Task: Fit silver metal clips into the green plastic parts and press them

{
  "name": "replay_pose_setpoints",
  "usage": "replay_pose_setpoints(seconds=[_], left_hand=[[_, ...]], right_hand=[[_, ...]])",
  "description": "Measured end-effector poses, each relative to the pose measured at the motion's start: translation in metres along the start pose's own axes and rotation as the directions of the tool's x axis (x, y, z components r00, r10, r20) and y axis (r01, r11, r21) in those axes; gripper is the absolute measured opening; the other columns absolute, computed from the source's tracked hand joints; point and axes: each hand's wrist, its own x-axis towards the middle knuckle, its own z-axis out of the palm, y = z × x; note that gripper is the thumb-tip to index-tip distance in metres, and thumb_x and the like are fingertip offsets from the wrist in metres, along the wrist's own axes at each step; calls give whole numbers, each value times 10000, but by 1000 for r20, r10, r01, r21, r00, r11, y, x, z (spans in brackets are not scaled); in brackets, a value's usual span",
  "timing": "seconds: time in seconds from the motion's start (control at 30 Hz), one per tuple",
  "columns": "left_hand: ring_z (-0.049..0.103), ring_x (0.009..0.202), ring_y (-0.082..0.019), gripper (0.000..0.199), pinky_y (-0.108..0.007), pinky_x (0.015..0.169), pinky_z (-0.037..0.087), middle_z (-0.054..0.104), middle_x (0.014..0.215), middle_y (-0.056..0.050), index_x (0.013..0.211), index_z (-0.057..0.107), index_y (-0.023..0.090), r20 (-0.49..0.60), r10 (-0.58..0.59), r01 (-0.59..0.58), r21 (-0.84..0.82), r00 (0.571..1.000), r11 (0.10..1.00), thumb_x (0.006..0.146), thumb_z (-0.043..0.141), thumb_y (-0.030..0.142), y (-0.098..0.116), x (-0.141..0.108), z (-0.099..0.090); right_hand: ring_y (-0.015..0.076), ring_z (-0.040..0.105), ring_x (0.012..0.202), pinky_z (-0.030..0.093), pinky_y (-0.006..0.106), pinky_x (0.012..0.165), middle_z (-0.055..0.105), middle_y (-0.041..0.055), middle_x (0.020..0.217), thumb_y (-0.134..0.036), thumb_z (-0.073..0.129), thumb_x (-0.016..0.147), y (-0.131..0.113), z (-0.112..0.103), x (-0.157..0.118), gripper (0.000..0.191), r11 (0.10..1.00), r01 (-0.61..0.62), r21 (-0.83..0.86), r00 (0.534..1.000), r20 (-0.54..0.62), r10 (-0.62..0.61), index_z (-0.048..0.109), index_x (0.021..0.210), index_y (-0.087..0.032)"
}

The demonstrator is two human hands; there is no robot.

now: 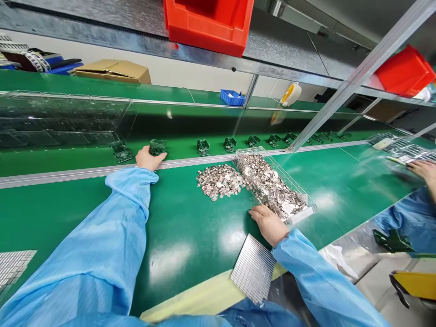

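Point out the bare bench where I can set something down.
One free patch of green bench lies between the left sleeve, metal-piece pile and gridded panel. Another lies right of the clear tray. It's crowded where pile and tray meet, and by the right hand.

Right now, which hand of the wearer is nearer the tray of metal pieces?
Right. The right hand is beside the tray; the left hand is well left of it, at a green part.

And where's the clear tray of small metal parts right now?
In the head view, the clear tray sits right of centre, between the loose pile of parts and the right hand.
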Motion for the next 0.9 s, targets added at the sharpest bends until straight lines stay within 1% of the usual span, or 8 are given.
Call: replay_pose_setpoints(seconds=[0.13,0.23,0.47,0.6,0.7,0.77,0.83,0.9], left_hand=[[577,1151,-401,789,-502,1000,458,609,1210,-204,1224,518,130,-13,-24,24,0,1000,1000,579,814,474,7,4,9],[575,1158,-404,869,-517,989,461,580,1264,-194,1280,467,173,12,-26,26,-18,1000,1000,537,847,414,10,10,13],[545,1213,-388,743,-495,1068,407,597,1235,-160,1237,516,170,32,10,-5,-169,999,986,546,790,182,3,14,11],[678,1002,-302,669,-446,959,515,668,1111,-100,1240,519,193,72,61,-31,-367,996,930,612,749,188,5,0,5],[716,873,-237,691,-383,815,585,666,1145,-125,1299,413,179,110,103,-28,-537,988,843,677,708,233,18,-24,2],[724,808,-214,666,-359,737,598,668,1149,-137,1286,362,186,155,137,-11,-623,978,782,711,683,285,29,-52,-1],[726,743,-203,591,-340,669,595,690,1095,-113,1215,376,214,227,182,22,-680,957,733,725,677,350,42,-90,-5],[725,713,-194,522,-302,614,580,703,1046,-71,1129,411,249,340,244,100,-742,908,663,717,704,384,52,-136,-13]], right_hand=[[220,645,768,565,333,698,644,84,812,-86,454,905,6,2,6,253,999,18,-46,1000,-11,-18,690,878,-174],[203,634,667,542,324,621,619,68,761,-143,454,917,10,8,10,233,998,-3,-68,999,-32,1,655,806,-181],[217,610,680,515,334,643,582,72,731,-164,424,896,5,14,15,206,989,19,-150,992,-120,-37,568,752,-192],[204,617,631,508,310,609,588,70,726,-148,438,899,7,18,23,203,994,-41,-105,994,-105,30,554,739,-196],[188,623,588,493,286,558,610,58,731,-135,472,898,6,10,27,176,994,-75,-78,991,-114,66,575,769,-196],[191,647,632,508,286,582,647,70,799,-132,465,908,-3,-7,22,160,994,-108,-34,983,-151,102,612,873,-184],[194,669,722,531,291,658,673,80,877,-157,451,935,-22,-32,6,183,988,-121,93,959,-245,140,628,975,-180],[186,668,761,533,285,706,681,58,860,-204,479,952,-49,-60,-21,162,950,-105,293,916,-343,207,641,956,-194]])
